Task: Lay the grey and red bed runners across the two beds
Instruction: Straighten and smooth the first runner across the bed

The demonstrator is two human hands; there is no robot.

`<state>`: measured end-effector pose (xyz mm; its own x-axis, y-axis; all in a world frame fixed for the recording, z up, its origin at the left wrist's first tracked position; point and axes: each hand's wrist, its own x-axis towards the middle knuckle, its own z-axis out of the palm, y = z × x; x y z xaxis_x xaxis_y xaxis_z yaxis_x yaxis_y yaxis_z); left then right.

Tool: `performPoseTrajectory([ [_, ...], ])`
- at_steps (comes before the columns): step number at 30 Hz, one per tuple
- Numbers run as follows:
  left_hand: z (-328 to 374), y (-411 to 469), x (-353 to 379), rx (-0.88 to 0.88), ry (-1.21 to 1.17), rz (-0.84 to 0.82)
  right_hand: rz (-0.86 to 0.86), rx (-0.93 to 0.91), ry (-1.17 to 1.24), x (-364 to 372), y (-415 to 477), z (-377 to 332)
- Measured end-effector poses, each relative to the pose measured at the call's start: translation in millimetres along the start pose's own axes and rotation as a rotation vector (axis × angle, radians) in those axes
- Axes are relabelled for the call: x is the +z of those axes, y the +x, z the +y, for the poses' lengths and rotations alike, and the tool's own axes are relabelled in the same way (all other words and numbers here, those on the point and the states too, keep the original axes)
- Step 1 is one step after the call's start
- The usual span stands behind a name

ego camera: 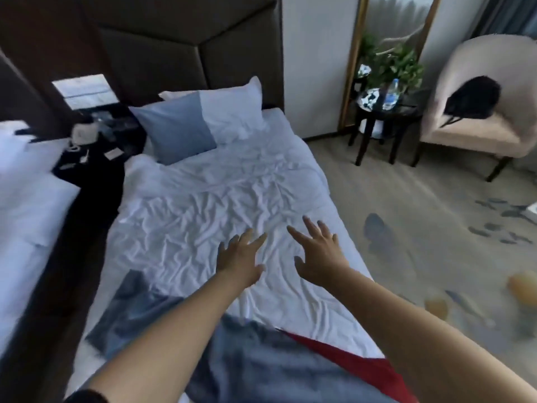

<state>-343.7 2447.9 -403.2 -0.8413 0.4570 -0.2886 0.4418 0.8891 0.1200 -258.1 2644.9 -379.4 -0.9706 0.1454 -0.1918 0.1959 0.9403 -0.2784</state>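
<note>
Cool, even daylight fills the room. It is brightest toward the right of the frame, and the upper left stays dim around the dark padded headboard. The crumpled white bed sheet takes a bluish cast, and its creases throw soft, shallow shadows. A pale patch of glare sits on the glossy dark surface at upper left. The second white bed at the left edge is smeared by motion blur. The pale patterned carpet goes soft at lower right. Straight lines bow toward the edges.

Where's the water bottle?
Upper right of the head view, the water bottle stands on the dark round table, by the plant, left of the armchair.
</note>
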Motion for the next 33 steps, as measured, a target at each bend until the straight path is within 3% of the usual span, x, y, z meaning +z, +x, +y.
performPoseTrajectory([
  [6,-209,-7,30,-0.204,-0.094,-0.053,-0.15,-0.166,0.037,92,105,-181],
  [12,-270,-2,102,-0.212,-0.118,-0.114,-0.304,-0.139,0.028,195,136,-217],
  [22,-231,57,293,0.048,-0.097,-0.334,-0.6,0.119,-0.129,371,111,-118],
  [29,-133,102,380,0.273,0.024,-0.375,-0.579,0.336,-0.133,426,84,-44],
  [33,-88,92,417,0.264,-0.075,-0.367,-0.536,0.4,-0.148,435,63,13],
])
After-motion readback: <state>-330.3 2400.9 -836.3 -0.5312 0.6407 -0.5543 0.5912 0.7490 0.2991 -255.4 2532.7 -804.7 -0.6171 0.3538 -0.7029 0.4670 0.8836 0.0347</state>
